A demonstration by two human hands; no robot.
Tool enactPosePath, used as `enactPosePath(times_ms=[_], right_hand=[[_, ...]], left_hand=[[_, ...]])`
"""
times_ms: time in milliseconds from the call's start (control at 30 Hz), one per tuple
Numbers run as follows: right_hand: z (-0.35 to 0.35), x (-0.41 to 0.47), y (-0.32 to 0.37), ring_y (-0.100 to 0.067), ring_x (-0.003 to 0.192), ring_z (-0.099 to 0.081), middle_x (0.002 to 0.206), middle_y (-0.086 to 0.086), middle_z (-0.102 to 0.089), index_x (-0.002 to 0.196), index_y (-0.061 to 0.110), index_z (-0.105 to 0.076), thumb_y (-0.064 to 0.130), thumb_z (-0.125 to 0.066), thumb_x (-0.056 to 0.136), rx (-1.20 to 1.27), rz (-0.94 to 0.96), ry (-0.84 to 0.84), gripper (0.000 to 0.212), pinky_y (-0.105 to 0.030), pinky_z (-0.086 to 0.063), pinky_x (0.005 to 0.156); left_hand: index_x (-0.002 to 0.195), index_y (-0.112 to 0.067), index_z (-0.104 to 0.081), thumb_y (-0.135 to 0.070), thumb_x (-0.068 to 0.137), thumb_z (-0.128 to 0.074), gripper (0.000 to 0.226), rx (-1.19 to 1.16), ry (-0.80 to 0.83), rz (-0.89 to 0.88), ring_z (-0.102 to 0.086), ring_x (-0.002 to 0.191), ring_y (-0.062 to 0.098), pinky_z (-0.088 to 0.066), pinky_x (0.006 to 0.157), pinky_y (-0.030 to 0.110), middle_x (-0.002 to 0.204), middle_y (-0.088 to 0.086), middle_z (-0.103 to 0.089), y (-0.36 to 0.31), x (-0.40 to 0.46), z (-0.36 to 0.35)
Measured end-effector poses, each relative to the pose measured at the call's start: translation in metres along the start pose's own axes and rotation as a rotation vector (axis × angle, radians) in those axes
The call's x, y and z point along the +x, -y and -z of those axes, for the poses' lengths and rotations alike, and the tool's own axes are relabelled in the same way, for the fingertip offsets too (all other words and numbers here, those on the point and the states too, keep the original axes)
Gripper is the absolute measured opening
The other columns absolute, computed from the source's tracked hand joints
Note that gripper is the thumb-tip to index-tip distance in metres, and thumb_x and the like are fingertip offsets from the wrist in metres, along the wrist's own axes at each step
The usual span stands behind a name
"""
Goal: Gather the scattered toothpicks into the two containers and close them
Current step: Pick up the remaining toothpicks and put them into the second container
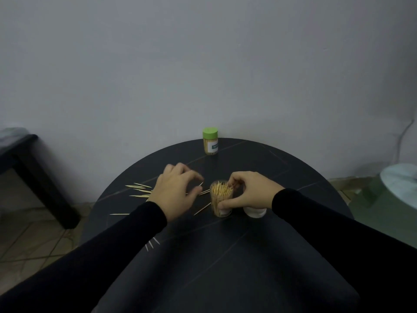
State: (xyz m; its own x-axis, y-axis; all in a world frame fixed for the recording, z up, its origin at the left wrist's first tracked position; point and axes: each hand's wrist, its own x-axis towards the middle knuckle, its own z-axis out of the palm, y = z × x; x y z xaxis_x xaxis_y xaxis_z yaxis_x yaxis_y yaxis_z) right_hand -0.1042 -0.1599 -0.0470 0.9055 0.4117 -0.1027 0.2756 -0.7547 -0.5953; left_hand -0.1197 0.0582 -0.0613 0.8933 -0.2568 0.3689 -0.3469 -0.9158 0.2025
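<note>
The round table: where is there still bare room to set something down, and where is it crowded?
Free: the near part of the table between the two sleeves, and the far right, beside the green-lidded jar. Crowded: the left, where loose toothpicks lie by the left hand, and the middle, where the right hand holds the open container.

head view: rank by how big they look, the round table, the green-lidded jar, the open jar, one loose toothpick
1. round table
2. open jar and green-lidded jar: look alike; the open one is nearer, so unsure
3. loose toothpick
</note>
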Motion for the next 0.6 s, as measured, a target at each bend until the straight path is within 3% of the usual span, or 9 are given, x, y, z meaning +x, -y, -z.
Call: enactPosePath(times_ms=[100,200,333,467,600], right_hand=[[0.002,0.0,0.001,-0.001,0.079,-0.056,0.093,0.012,-0.061,0.099,0.027,-0.057,0.052,-0.078,0.069,-0.007,0.007,0.004,0.045,-0.017,-0.04,0.063],[0.003,0.001,0.001,-0.002,0.08,-0.056,0.094,0.011,-0.061,0.096,0.028,-0.056,0.053,-0.079,0.068,-0.011,0.009,0.01,0.044,-0.017,-0.04,0.063],[0.004,0.004,0.001,-0.003,0.083,-0.057,0.095,0.011,-0.061,0.095,0.028,-0.056,0.053,-0.079,0.067,-0.012,0.011,0.023,0.044,-0.017,-0.041,0.064],[0.004,0.003,0.0,-0.003,0.084,-0.057,0.095,0.012,-0.061,0.097,0.028,-0.057,0.054,-0.079,0.067,-0.012,0.007,0.017,0.045,-0.018,-0.044,0.066],[0.003,0.002,-0.002,-0.004,0.086,-0.059,0.096,0.011,-0.063,0.1,0.027,-0.058,0.053,-0.079,0.067,0.003,0.009,0.012,0.047,-0.023,-0.05,0.073]], left_hand=[[0.134,-0.035,-0.046,-0.061,0.08,-0.059,0.062,0.035,0.221,0.099,-0.036,0.118,0.014,-0.036,0.101,0.034,0.124,-0.009,-0.044,0.003,-0.008,-0.011],[0.142,-0.03,-0.038,-0.07,0.08,-0.053,0.075,0.128,0.242,0.179,-0.035,0.122,0.016,-0.034,0.101,0.034,0.136,-0.006,-0.042,0.002,-0.007,-0.024],[0.136,-0.034,-0.049,-0.065,0.087,-0.046,0.057,0.086,0.249,0.267,-0.038,0.117,0.017,-0.033,0.099,0.036,0.128,-0.004,-0.048,0.001,0.008,-0.033],[0.114,-0.039,-0.065,-0.047,0.094,-0.049,0.026,-0.007,0.19,0.267,-0.044,0.112,0.017,-0.032,0.096,0.038,0.117,-0.009,-0.059,-0.008,0.021,-0.035],[0.11,-0.029,-0.064,-0.04,0.097,-0.046,0.025,0.185,0.235,0.165,-0.045,0.111,0.019,-0.037,0.094,0.037,0.115,-0.004,-0.062,-0.015,0.033,-0.031]])
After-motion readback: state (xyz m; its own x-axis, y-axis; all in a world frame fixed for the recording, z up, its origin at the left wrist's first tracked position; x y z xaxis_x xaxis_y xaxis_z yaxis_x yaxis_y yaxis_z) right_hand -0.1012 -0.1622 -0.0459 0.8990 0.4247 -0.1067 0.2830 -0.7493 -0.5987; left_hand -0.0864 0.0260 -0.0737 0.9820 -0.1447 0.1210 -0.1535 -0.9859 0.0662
